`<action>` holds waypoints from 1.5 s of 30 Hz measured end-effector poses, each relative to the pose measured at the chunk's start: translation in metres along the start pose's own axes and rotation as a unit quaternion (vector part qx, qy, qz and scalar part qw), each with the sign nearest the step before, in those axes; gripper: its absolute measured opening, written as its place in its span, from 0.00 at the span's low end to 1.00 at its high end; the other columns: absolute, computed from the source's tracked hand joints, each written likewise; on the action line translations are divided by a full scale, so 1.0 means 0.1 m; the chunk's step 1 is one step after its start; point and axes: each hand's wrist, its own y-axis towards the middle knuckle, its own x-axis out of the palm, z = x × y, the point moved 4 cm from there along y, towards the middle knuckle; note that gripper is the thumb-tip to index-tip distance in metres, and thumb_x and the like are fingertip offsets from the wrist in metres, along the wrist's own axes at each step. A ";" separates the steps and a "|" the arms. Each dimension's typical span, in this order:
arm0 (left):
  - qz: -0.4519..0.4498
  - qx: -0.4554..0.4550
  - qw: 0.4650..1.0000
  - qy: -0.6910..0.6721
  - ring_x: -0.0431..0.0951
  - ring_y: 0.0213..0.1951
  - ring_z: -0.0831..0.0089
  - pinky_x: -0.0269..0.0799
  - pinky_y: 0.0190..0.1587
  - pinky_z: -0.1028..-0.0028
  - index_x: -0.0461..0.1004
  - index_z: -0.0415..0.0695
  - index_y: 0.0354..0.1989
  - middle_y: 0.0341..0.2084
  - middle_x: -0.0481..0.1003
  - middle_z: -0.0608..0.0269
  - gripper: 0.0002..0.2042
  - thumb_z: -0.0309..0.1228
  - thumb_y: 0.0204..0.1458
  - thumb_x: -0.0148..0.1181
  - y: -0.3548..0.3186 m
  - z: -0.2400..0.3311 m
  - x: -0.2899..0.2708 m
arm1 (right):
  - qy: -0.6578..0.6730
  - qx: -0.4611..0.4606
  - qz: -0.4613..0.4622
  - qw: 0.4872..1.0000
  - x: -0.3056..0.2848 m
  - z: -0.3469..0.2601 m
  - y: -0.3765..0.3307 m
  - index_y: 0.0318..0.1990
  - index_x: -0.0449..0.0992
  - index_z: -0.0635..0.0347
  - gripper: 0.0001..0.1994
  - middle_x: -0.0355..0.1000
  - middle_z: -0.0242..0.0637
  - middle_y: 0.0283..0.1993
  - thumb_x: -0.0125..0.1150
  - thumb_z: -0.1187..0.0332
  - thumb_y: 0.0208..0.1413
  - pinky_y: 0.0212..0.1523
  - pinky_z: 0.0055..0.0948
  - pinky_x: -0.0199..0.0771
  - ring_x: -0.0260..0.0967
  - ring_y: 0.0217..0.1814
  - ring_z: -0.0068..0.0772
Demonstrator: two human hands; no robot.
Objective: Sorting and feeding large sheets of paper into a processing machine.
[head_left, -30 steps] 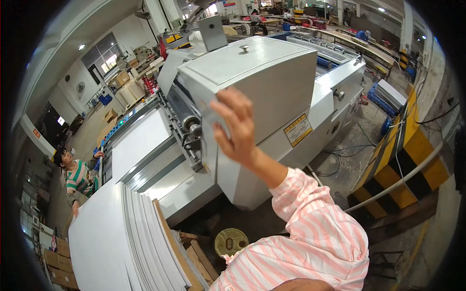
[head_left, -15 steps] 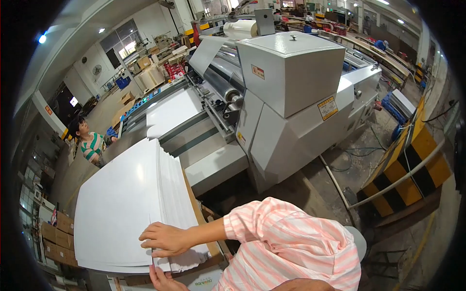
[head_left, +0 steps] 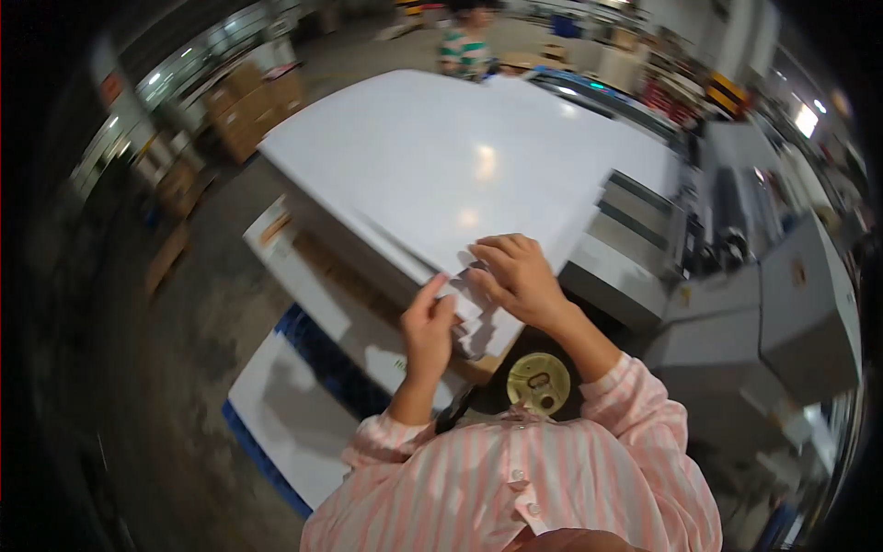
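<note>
A tall stack of large white paper sheets (head_left: 414, 138) lies in front of me, its near corner under my hands. Along the edge facing me, the top sheet stands slightly off the pile, leaving a thin dark gap. My left hand (head_left: 429, 336) is closed at this edge, thumb and forefinger on the sheet's margin. Over the near corner arches my right hand (head_left: 526, 283), its fingers bent and thumb apart, the tips touching the paper. Below them the corners of the lower sheets look uneven and ruffled.
A grey machine with rollers (head_left: 727, 304) stands at the right, a white sheet on its feed bed. Below the stack are a round yellowish disc (head_left: 538, 381) and a white sheet-topped blue pallet (head_left: 299, 414). Cardboard boxes (head_left: 246, 106) stand far left; a person (head_left: 466, 46) is across the stack.
The view has swung to the left, so the machine now sits farther right. My left hand has come up into fuller view at the paper's edge. My right hand's fingers have bent.
</note>
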 end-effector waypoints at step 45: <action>0.065 -0.007 0.983 -0.171 0.74 0.33 0.72 0.75 0.30 0.74 0.47 0.34 0.60 0.37 0.70 0.53 0.29 0.22 0.50 0.51 -0.04 0.06 0.04 | 0.175 0.191 -0.221 0.940 0.06 0.01 0.24 0.29 0.78 0.65 0.15 0.73 0.40 0.24 0.62 0.59 0.45 0.29 0.29 0.68 0.70 0.26 0.36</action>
